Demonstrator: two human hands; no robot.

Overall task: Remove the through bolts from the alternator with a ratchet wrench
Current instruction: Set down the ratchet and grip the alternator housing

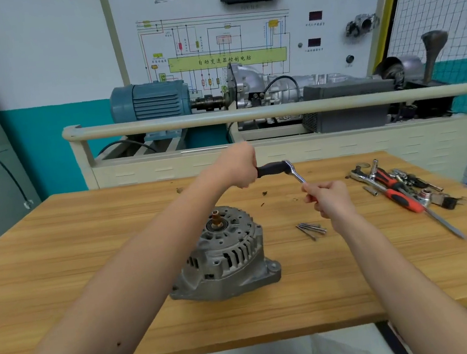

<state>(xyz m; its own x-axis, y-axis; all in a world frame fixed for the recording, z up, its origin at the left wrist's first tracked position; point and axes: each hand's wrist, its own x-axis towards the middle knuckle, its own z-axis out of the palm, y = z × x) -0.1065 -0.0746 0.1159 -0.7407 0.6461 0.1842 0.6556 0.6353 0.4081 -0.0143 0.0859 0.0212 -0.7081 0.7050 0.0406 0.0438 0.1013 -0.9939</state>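
Note:
The grey alternator [224, 255] stands on the wooden table [88, 255] with its brass shaft pointing up, and neither hand touches it. Above the table's far side, my left hand [238, 165] grips the black handle of the ratchet wrench [277, 168]. A thin metal extension runs down and right from the ratchet's head into my right hand [328, 197], whose fingers pinch its lower end. Several loose through bolts [312, 229] lie together on the table to the right of the alternator.
A pile of tools [400, 187] lies at the table's right: red-handled screwdrivers, sockets, another ratchet. Small dark bits [264, 193] are scattered behind the alternator. Beyond the table stands a training rig with a rail [218, 118], a blue motor and a gearbox.

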